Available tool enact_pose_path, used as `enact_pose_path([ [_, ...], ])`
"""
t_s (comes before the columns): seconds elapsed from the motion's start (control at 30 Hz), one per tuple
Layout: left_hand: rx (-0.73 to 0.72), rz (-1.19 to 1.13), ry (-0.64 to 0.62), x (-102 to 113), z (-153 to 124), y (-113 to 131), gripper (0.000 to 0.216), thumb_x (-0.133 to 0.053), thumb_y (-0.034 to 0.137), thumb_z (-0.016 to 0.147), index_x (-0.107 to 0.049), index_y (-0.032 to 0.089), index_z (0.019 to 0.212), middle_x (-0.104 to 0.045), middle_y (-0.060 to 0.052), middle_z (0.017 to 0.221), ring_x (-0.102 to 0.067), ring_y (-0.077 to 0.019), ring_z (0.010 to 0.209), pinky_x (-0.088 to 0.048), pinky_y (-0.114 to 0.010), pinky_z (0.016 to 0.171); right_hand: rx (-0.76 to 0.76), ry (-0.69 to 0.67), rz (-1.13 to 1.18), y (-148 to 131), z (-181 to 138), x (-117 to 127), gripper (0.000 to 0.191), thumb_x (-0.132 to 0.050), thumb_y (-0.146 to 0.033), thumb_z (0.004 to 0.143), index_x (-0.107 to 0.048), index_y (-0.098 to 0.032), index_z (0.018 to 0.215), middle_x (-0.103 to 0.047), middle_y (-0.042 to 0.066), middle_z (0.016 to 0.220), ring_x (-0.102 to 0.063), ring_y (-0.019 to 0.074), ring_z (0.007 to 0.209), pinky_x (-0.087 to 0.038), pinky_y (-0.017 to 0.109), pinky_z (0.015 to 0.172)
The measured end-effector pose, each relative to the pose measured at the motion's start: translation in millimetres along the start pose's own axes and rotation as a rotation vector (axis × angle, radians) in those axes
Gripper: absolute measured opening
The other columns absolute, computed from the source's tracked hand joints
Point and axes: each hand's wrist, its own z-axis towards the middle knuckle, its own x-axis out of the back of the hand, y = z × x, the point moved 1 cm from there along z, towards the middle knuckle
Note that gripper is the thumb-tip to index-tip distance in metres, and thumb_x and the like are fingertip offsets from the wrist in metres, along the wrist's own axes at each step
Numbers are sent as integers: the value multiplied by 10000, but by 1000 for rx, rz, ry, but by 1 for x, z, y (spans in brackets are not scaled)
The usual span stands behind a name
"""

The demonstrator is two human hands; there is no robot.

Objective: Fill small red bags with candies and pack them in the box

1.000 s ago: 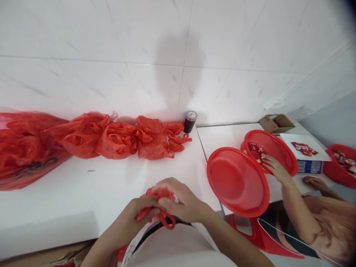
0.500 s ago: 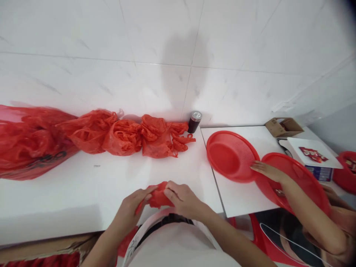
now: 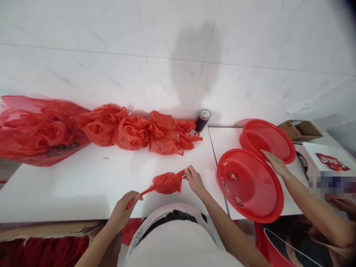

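Between my two hands a small red plastic bag (image 3: 167,183) is stretched out just above the front of the white table (image 3: 83,185). My left hand (image 3: 125,204) is closed round one twisted end of it. At the other end, my right hand (image 3: 194,179) pinches a corner between thumb and fingers. Whether anything lies inside the bag I cannot tell. Behind it, along the wall, sits a row of crumpled red plastic bags (image 3: 132,133), with a large printed red bag (image 3: 41,129) at the far left.
A dark can (image 3: 203,120) stands by the wall. On the right table are a red basket (image 3: 250,185) with a few small wrapped pieces, another red basket (image 3: 267,139), a cardboard box (image 3: 300,129) and a co-worker's hand (image 3: 275,163). An open carton (image 3: 44,228) of red material sits below the table.
My hands have moved apart, drawing the bunched red bag out lengthwise. On the right, the co-worker's baskets have shifted: one is now at the front, the other farther back. My view has turned slightly.
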Motion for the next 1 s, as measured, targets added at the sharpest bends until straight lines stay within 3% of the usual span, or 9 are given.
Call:
enact_pose_path([
  [0.13,-137,139,83,-30,26,-11,333,-399,411,953,-616,246,1145,-638,-66,1205,-567,-221,1139,-463,-372,983,14,-55,-126,1,-3,-15,281,-543,-515,853,-495,-253,945,-678,3,892,-645,194,844,-426,288,717],
  [0.23,-270,297,-71,-61,46,-13,450,-485,352,924,-480,284,1369,-527,-67,1391,-486,-241,1256,-427,-407,1036,97,-151,-434,7,-12,-35,555,-706,-536,715,-493,-226,1122,-668,67,1016,-613,240,922,-427,317,751],
  [0.33,-324,411,-213,-86,58,-15,495,-585,264,849,-524,298,1338,-548,-48,1369,-504,-263,1220,-450,-410,996,186,-237,-657,17,-17,-52,561,-703,-426,749,-490,-174,1203,-652,124,1108,-586,268,1004,-411,355,841],
  [0.5,-294,477,-242,-99,70,-24,518,-484,100,850,-528,260,1341,-581,-61,1312,-515,-255,1163,-467,-379,930,161,-234,-716,32,-11,-48,386,-525,-168,851,-492,-163,1236,-669,124,1046,-596,232,966,-384,327,840],
  [0.7,-209,547,-239,-100,84,-36,459,-404,42,863,-570,230,1247,-631,-76,1064,-559,-216,1018,-478,-315,816,99,-182,-736,42,6,-36,263,-429,-182,904,-512,-198,1153,-666,86,946,-607,208,845,-362,282,708],
  [1.0,-148,631,-200,-113,102,-44,318,-398,77,920,-590,140,1165,-644,-119,1056,-569,-232,1030,-413,-403,963,-6,-124,-725,65,29,-44,252,-382,-138,917,-477,-197,1142,-662,79,927,-611,195,800,-341,262,652],
])
